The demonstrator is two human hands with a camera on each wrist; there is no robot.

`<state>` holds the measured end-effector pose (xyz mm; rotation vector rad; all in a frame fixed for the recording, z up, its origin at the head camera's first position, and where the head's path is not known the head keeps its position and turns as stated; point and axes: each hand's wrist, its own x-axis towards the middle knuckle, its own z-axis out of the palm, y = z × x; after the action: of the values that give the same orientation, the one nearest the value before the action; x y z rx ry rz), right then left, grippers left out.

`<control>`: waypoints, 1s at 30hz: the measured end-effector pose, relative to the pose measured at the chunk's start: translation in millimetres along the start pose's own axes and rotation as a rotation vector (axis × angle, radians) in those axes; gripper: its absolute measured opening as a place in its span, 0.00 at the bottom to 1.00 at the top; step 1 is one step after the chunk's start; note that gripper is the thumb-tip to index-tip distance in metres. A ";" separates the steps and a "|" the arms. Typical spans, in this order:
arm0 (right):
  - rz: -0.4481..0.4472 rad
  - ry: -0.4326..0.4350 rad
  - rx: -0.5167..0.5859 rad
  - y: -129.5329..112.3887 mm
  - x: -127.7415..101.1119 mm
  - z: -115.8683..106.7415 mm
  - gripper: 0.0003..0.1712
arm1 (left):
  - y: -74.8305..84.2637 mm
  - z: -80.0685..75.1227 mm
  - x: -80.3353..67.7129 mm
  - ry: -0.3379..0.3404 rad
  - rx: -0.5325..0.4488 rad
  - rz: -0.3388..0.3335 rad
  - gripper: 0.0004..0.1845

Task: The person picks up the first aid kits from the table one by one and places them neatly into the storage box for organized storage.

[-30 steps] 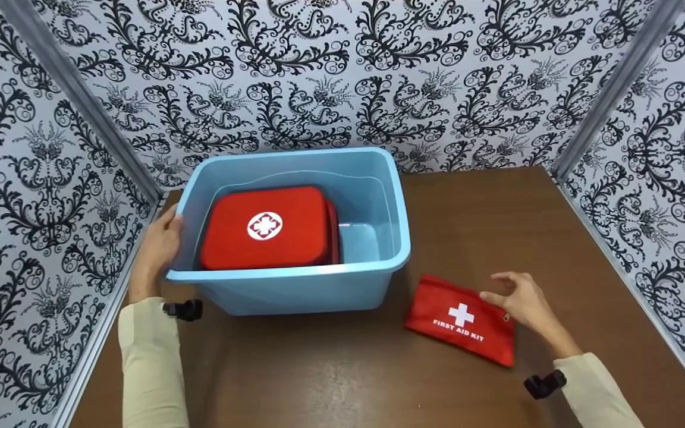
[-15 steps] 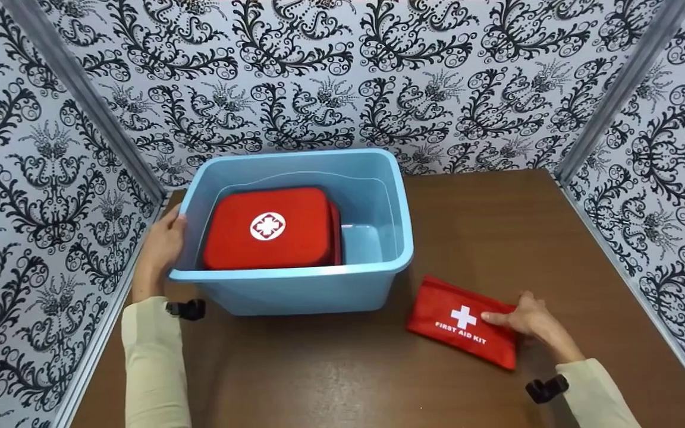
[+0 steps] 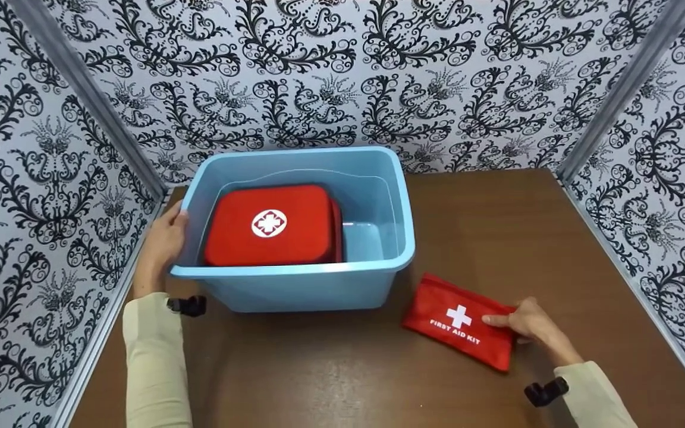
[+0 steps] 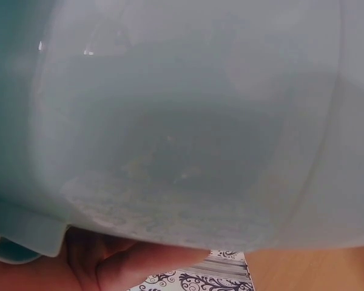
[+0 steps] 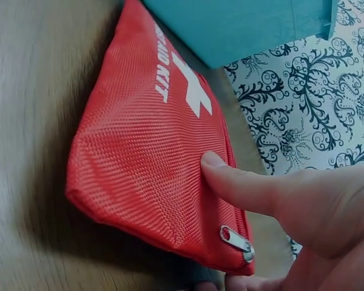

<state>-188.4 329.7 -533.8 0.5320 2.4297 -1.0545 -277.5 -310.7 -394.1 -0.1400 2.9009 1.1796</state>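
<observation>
A light blue plastic tub (image 3: 295,271) stands on the table, and my left hand (image 3: 164,241) grips its left rim. Its wall (image 4: 170,121) fills most of the left wrist view, with my fingers tucked under the rim. Over on the right, my right hand (image 3: 530,326) pinches the right end of a red first aid pouch (image 3: 437,303). The thumb (image 5: 249,189) presses on the pouch's top face near the zipper pull (image 5: 235,239); the other fingers go underneath, mostly hidden. The pouch's near end is tilted up off the wood.
Inside the tub, a red first aid case (image 3: 241,244) with a white cross emblem fills the left and middle, with another red item behind its right edge. Patterned walls (image 3: 319,89) enclose the brown table (image 3: 319,368) at the back and both sides.
My right hand has come down from above the pouch and taken hold of its right end, which has shifted slightly. The left hand keeps its grip on the tub.
</observation>
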 end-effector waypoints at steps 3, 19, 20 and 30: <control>-0.006 0.002 0.003 -1.0 -0.6 -0.5 0.61 | 0.7 -0.7 0.2 0.000 -0.005 0.001 0.31; -0.103 -0.034 0.479 -0.5 2.3 2.2 0.47 | -0.7 2.1 0.9 0.002 -0.027 0.002 0.30; -0.101 -0.034 0.498 -0.4 2.9 2.4 0.49 | -0.6 2.0 0.9 0.004 -0.024 0.005 0.30; -0.106 0.053 0.655 -4.2 5.5 4.6 0.50 | 0.2 1.0 1.1 0.002 -0.032 -0.005 0.30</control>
<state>-194.0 324.5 -537.1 0.6388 2.1343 -1.9151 -278.6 -310.0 -394.7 -0.1485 2.8824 1.2262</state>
